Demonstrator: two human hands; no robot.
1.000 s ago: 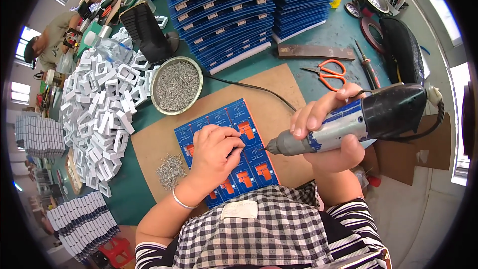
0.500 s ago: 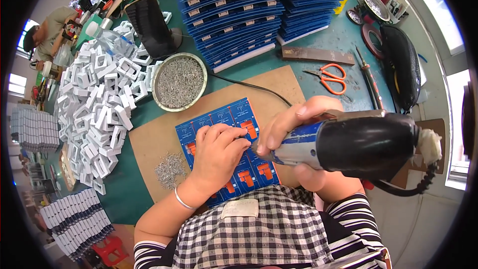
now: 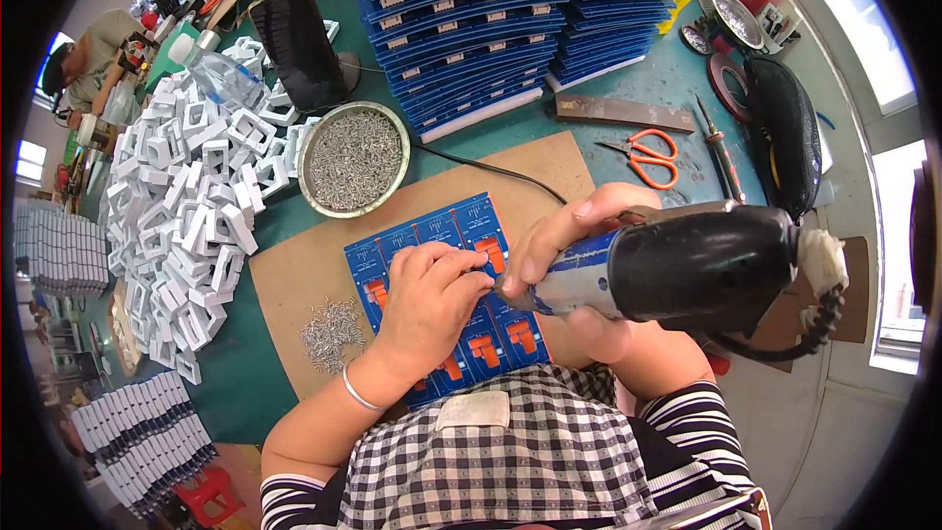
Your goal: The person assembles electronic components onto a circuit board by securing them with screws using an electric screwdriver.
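Circuit panel (image 3: pixel 432 223): cardboard margin (image 3: pixel 551 151), board stack (image 3: pixel 471 49) beyond.
Left hand (image 3: pixel 429 296) curled atop, contents unclear; right hand (image 3: pixel 561 236) wraps power screwdriver (image 3: pixel 687 265).

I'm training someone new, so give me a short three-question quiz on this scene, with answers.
1. Which hand grips the blue, silver and black power tool?
2. True or false: the orange-handled metal scissors lie on the green tabletop.
3. What lies on the flat brown board, left of the blue rectangular panel with orange parts? A: clear plastic bottle; B: loose pile of small silvery metal pieces; C: red plastic stool.
Key: 1. The right hand; 2. True; 3. B.
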